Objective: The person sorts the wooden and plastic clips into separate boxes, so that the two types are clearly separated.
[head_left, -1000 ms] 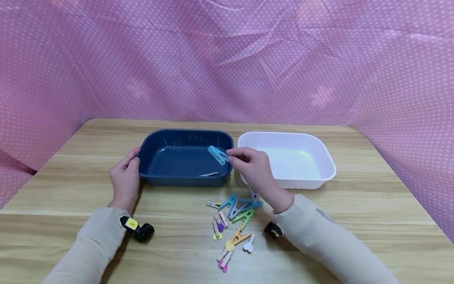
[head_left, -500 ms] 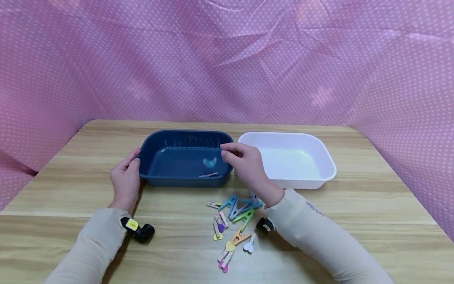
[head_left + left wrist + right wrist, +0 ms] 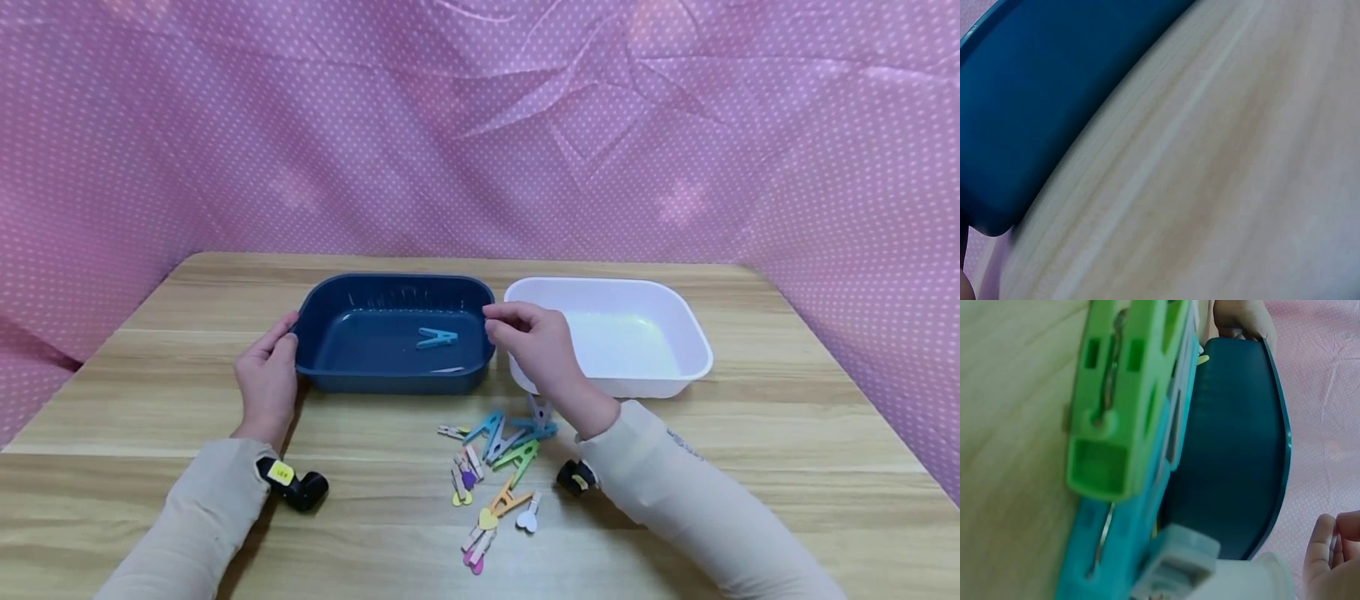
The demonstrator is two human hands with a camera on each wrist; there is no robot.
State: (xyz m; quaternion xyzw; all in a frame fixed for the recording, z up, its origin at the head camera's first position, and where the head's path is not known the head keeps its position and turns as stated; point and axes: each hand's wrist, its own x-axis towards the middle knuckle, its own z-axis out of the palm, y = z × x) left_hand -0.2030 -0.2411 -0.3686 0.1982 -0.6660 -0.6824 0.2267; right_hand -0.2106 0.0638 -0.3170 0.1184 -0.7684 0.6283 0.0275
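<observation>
My left hand grips the left rim of a dark blue basin, fingers and thumb at its edge. In the basin lie a light blue plastic clothespin and a small pale clip near the front wall. Over the gap between the two basins, my right hand hovers beside the blue one's right rim with nothing in its fingers. On the table in front lies a loose group of clothespins, among them a green one, an orange one and wooden ones with hearts.
A white basin stands right of the blue one, close beside it. A small wooden clip with a white heart lies at the right of the group. A pink dotted cloth hangs behind the wooden table.
The right hand has let go of the light blue clothespin, which dropped into the blue basin. That hand has then drawn back slightly to the right. The left hand stays on the rim.
</observation>
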